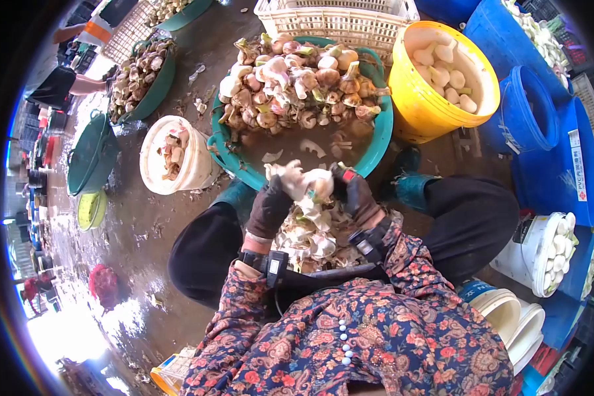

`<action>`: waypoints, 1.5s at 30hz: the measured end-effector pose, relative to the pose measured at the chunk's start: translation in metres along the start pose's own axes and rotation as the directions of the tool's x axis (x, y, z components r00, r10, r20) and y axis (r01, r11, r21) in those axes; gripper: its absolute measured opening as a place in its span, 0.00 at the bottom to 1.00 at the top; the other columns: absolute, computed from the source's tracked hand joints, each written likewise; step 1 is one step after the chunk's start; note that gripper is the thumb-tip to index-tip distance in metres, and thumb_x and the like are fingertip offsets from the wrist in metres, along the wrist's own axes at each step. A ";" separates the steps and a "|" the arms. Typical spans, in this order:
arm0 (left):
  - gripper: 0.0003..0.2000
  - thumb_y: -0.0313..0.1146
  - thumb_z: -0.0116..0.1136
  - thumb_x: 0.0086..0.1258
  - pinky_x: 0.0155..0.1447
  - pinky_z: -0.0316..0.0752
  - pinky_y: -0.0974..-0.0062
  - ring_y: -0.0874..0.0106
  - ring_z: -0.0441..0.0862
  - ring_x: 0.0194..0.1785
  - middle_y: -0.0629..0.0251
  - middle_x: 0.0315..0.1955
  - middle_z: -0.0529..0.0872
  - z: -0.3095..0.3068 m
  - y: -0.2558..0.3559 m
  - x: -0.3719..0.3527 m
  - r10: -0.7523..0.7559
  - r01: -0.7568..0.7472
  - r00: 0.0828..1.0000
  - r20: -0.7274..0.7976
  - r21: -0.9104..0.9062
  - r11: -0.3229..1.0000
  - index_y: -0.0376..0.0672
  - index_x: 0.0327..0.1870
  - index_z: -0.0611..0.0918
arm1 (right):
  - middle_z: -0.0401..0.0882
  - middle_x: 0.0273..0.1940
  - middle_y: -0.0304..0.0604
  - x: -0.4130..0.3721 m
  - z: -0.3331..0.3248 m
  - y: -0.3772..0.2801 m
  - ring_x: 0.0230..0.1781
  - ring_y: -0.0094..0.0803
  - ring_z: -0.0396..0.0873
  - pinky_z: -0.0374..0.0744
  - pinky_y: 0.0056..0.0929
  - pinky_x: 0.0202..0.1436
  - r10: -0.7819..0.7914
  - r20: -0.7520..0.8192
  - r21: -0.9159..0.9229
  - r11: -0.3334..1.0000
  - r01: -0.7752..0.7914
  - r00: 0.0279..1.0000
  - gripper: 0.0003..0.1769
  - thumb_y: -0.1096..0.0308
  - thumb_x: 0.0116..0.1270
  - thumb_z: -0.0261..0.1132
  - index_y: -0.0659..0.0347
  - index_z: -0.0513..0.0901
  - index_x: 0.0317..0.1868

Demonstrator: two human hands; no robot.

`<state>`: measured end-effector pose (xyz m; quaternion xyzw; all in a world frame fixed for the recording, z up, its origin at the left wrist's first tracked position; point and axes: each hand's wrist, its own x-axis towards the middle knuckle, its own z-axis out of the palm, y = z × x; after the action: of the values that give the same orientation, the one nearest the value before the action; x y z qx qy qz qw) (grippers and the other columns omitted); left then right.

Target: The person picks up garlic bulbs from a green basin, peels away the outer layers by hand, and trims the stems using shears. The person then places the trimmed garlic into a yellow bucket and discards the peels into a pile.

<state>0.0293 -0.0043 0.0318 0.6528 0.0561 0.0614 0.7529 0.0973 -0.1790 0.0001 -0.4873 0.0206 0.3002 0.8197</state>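
Observation:
A pale garlic bulb (319, 184) with loose skin hangs between my two gloved hands, over a heap of papery garlic skins (308, 231) in my lap. My left hand (274, 203) is closed, its fingers on the bulb and a flap of peeled skin (288, 175). My right hand (356, 195) is curled at the bulb's other side. A small red patch shows at its fingers, and whatever it grips is hidden. In front stands a green tub (384, 135) with muddy water and a pile of unpeeled garlic bulbs (297, 82).
A yellow bucket (412, 99) of peeled bulbs stands right of the tub, a white bucket (153, 155) of scraps left. Behind is a cream crate (330, 23). Blue bins (574, 158) and a white bucket (518, 254) of peeled bulbs line the right. Another person's arm (88, 84) shows far left.

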 end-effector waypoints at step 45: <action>0.32 0.65 0.56 0.51 0.42 0.75 0.56 0.51 0.81 0.41 0.48 0.35 0.83 0.182 -0.126 0.234 -0.182 0.382 0.924 -0.336 0.829 0.408 0.49 0.49 0.76 | 0.80 0.29 0.38 0.037 -0.070 -0.078 0.26 0.26 0.78 0.77 0.26 0.30 0.038 -0.506 0.093 0.996 0.011 0.862 0.18 0.52 0.66 0.58 0.59 0.78 0.43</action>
<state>0.2926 -0.1611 -0.0677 0.9181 0.2618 -0.0421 0.2948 0.1859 -0.2448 0.0126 -0.5104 0.2526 0.1661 0.8050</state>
